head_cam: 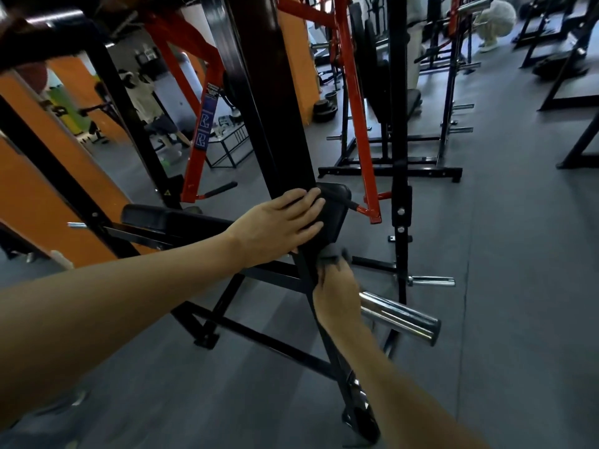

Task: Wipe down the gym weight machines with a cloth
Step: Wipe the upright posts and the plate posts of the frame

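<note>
black painted steel machine frame (259,131) at twelve o'clock; bright red steel lever arm (355,92) at one o'clock; small grey cloth (330,252) at centre; shiny chrome weight peg (398,315) at four o'clock; dark grey rubber floor (518,254) at three o'clock; orange wall (48,176) at nine o'clock.

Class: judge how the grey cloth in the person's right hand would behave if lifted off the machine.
The grey cloth looks floppy: it bunches in the right hand. Probably light, since a few fingers hold it. It likely drapes rather than slides, folding over the black frame.
</note>
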Motion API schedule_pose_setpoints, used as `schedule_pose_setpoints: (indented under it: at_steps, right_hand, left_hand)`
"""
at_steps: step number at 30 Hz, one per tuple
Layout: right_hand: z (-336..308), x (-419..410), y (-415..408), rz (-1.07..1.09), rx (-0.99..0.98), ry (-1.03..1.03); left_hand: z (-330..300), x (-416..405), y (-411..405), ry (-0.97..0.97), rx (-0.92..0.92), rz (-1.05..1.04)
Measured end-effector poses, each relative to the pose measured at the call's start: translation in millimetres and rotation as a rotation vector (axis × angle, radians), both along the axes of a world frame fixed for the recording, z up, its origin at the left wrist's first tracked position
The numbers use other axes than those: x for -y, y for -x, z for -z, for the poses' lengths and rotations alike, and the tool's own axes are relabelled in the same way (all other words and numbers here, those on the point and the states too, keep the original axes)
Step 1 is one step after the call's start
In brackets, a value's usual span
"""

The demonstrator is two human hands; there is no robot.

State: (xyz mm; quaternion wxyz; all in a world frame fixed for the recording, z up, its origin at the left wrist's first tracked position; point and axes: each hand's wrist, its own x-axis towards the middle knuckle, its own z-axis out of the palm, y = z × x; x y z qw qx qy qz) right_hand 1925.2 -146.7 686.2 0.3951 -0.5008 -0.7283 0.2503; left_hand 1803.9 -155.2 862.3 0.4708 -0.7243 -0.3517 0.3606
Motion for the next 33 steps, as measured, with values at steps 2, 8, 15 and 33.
schedule_pose_setpoints:
  at_steps: [2, 8, 15, 33]
  right_hand:
    - [18.9, 19.9, 0.2, -0.101, 0.059, -0.169]
    - [-23.5, -13.9, -28.5, -0.061, -0.41, 0.34]
    - [4.5, 7.4, -79.9, -0.036, -0.033, 0.195]
    - [61.2, 39.0, 22.4, 0.384, 0.41, -0.175]
  left_hand:
    - [-0.8, 0.2, -1.4, -0.004, 0.005, -0.008]
    - [-1.3, 4.7, -8.4, 0.036, -0.014, -0.08]
    - [10.8, 3.0, -17.2, 0.191, -0.039, -0.147]
    - [44.7, -0.6, 3.7, 0.137, 0.013, 0.149]
